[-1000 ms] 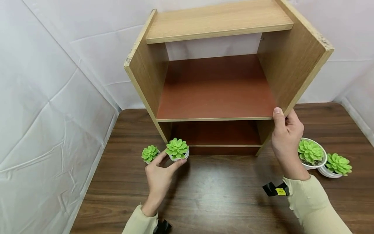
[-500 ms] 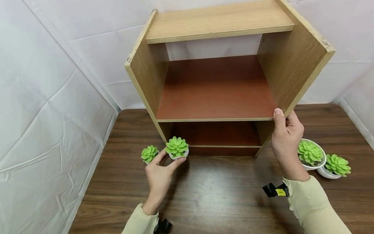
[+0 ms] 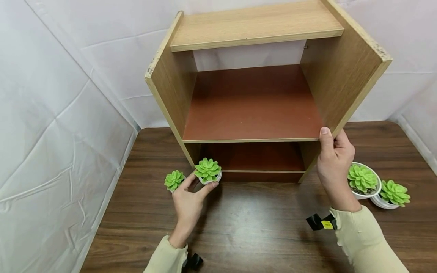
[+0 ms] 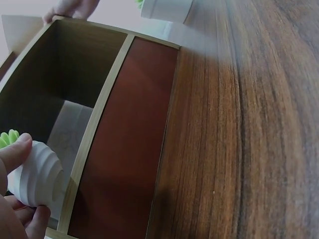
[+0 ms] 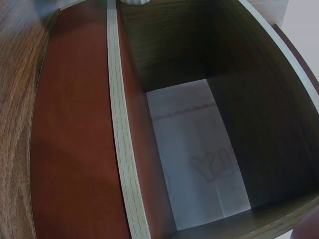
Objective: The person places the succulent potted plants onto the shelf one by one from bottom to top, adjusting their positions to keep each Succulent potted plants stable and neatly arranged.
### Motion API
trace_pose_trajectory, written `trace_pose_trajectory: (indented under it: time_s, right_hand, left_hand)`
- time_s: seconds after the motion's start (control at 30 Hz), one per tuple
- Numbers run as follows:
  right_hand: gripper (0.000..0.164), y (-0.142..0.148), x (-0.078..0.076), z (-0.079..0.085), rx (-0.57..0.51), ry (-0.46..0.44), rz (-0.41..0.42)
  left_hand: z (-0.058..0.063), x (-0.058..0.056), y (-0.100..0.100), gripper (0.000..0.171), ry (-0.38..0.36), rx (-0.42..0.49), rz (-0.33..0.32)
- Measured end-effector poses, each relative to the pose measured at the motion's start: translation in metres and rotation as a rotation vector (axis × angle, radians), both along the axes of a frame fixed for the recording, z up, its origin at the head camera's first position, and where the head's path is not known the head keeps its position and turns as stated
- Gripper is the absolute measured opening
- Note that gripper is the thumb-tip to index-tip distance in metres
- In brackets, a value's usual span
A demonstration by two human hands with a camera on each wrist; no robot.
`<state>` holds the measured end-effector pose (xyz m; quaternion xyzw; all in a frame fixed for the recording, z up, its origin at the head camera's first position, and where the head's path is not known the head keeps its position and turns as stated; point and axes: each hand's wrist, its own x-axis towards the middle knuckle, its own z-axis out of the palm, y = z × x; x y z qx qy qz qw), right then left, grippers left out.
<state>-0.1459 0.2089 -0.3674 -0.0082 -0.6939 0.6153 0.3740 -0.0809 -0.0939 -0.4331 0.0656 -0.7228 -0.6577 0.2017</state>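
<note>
I worried most about the left hand point(image 3: 187, 203), low and left of the middle in my head view. Its thumb and fingers were bent in a pinch round a small potted plant point(image 3: 208, 170). If the pinch got loose, the plant could have dropped onto the table point(image 3: 246, 235). Just to its left in the frame sat a little plant point(image 3: 174, 180), and a careless swing might have knocked that over.

The right hand point(image 3: 334, 167), right of the middle of the frame, held the wooden shelf point(image 3: 355, 72). Its thumb was on the front edge of the red board point(image 3: 252, 102), and its fingers went round behind the side. A hard pull there could have made the shelf slide or tip. That wrist was also near the big plant point(image 3: 363, 179) at the right of the frame, with another plant point(image 3: 394, 194) just beside it, so one bump might have pushed both.

The held plant was at the low left part of the shelf. I could not tell if its pot point(image 4: 37, 174) touched the wood; if held too low, it could bang on the front edge.

The held plant had fat, bright green leaves, spread like a flower. Its pot was white, with round rings like a beehive. It looked smooth, so I thought it might be slippery.
</note>
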Motion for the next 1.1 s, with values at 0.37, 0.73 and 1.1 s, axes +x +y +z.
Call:
trace_pose_trajectory:
  time_s: [0.37,0.73,1.1]
  right_hand:
    - [0.028,-0.004,0.004,0.007,-0.003,0.008,-0.009]
    - [0.027,0.002,-0.002,-0.003,-0.009,0.04,0.011]
    - [0.029,-0.001,-0.001,-0.001,0.0,0.071,0.012]
  left_hand:
    - [0.02,0.002,0.009,0.054,0.037,0.022,-0.027]
    - [0.015,-0.002,0.01,0.053,0.07,0.084,-0.053]
    - [0.016,-0.005,0.017,0.053,0.055,0.058,-0.06]
